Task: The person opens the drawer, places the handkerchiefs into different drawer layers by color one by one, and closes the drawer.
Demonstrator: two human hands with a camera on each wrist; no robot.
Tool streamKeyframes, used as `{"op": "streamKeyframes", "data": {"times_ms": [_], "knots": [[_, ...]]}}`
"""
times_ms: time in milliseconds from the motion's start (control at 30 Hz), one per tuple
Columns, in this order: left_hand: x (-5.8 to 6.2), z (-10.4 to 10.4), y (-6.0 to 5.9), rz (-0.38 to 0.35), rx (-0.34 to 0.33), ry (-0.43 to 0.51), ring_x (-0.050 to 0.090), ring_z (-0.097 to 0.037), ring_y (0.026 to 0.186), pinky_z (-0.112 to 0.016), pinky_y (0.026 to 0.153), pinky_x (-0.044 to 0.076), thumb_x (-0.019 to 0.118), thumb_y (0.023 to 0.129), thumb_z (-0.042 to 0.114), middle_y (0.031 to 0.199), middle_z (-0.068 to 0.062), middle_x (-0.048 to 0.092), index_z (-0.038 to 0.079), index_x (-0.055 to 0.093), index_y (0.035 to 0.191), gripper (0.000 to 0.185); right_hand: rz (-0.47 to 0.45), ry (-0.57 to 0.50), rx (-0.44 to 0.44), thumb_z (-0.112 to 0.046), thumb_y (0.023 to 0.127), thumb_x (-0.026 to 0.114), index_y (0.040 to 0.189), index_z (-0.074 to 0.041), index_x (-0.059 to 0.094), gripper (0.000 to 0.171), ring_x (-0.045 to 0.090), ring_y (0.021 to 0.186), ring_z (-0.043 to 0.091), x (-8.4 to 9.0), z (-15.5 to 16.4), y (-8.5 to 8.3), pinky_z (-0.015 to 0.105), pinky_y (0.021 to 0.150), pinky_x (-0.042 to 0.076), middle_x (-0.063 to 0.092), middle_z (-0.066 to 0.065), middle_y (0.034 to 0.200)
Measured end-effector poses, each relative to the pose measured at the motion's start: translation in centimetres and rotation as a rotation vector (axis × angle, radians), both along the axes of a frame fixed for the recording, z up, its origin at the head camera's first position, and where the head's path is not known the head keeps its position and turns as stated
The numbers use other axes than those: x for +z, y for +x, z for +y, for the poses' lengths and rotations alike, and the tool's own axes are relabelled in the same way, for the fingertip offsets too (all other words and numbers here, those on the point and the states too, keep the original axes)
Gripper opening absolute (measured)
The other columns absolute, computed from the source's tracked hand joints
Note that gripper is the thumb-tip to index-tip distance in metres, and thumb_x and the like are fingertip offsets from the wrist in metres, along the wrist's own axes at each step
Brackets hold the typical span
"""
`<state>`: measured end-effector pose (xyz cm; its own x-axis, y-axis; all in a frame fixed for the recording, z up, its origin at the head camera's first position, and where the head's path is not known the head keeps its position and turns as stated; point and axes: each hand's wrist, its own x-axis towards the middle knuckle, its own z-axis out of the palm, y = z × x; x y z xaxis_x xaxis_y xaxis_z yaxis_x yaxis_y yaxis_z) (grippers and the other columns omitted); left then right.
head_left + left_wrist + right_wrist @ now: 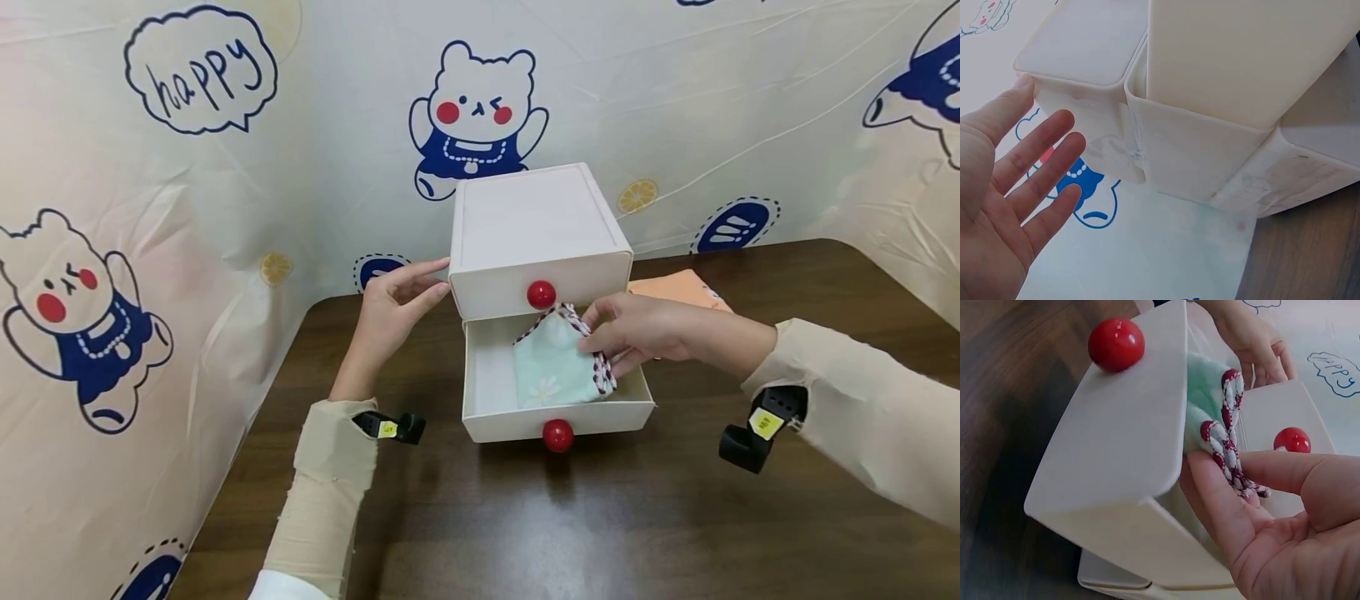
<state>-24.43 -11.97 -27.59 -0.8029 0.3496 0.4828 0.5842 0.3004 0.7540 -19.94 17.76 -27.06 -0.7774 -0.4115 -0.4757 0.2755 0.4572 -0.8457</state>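
Nearest, I see the lower drawer (pixel 555 410) pulled out of the white drawer unit (pixel 536 229), its red knob (pixel 558 435) facing me. Inside lies a folded mint cloth (pixel 551 371) with a red-and-white braided edge. My right hand (pixel 645 333) reaches in from the right, forearm level, thumb and fingers pinching that edge. Farther back, my left hand (pixel 393 304) rests with straight, relaxed fingers against the unit's left side. An orange cloth (pixel 678 290) lies behind on the wooden table (pixel 600 517).
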Motion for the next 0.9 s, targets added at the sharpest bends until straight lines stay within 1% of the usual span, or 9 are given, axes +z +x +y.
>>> {"op": "streamKeyframes", "data": {"times_ms": [133,300,400,633,900], "knots": [[0.0,0.1,0.0,-0.002,-0.001,-0.003,0.063,-0.024,0.088,-0.034,0.079,0.049,0.063,0.087,0.006,0.100,-0.019,0.065,-0.001,0.060,0.118,0.033,0.015,0.005,0.005,-0.009,0.090,0.056,0.122,0.006,0.034,0.042,0.061,0.076,0.019,0.0,0.2,0.0,0.031,0.070,0.053,0.052,0.019,0.102],[-0.1,0.1,-0.1,0.004,-0.003,-0.004,0.063,-0.024,0.088,-0.034,0.079,0.049,0.063,0.086,0.006,0.100,-0.019,0.065,-0.001,0.060,0.118,0.033,0.061,0.022,0.011,-0.010,0.089,0.057,0.126,0.010,0.034,0.047,0.060,0.092,0.025,0.4,0.5,0.2,0.038,0.079,0.050,0.046,0.024,0.117],[0.0,0.1,0.0,0.005,0.001,-0.002,0.063,-0.024,0.088,-0.035,0.080,0.049,0.063,0.086,0.005,0.100,-0.019,0.065,-0.001,0.060,0.118,0.033,0.096,0.028,0.017,-0.010,0.088,0.056,0.125,0.010,0.037,0.046,0.059,0.097,0.027,0.6,1.0,0.1,0.040,0.082,0.049,0.046,0.025,0.121],[0.0,0.2,-0.1,0.010,0.001,-0.003,0.063,-0.024,0.088,-0.036,0.080,0.049,0.063,0.086,0.004,0.100,-0.019,0.065,-0.002,0.060,0.118,0.033,0.112,0.044,-0.007,-0.011,0.087,0.059,0.120,0.008,0.044,0.042,0.059,0.098,0.025,1.3,2.1,0.5,0.038,0.082,0.048,0.049,0.021,0.119],[0.0,0.2,0.0,0.013,0.000,-0.004,0.064,-0.023,0.089,-0.035,0.080,0.050,0.063,0.086,0.005,0.102,-0.019,0.065,-0.002,0.060,0.118,0.032,0.145,0.047,0.008,-0.015,0.087,0.062,0.118,0.006,0.049,0.039,0.057,0.103,0.029,1.5,2.7,0.7,0.038,0.082,0.049,0.051,0.019,0.118]]}}
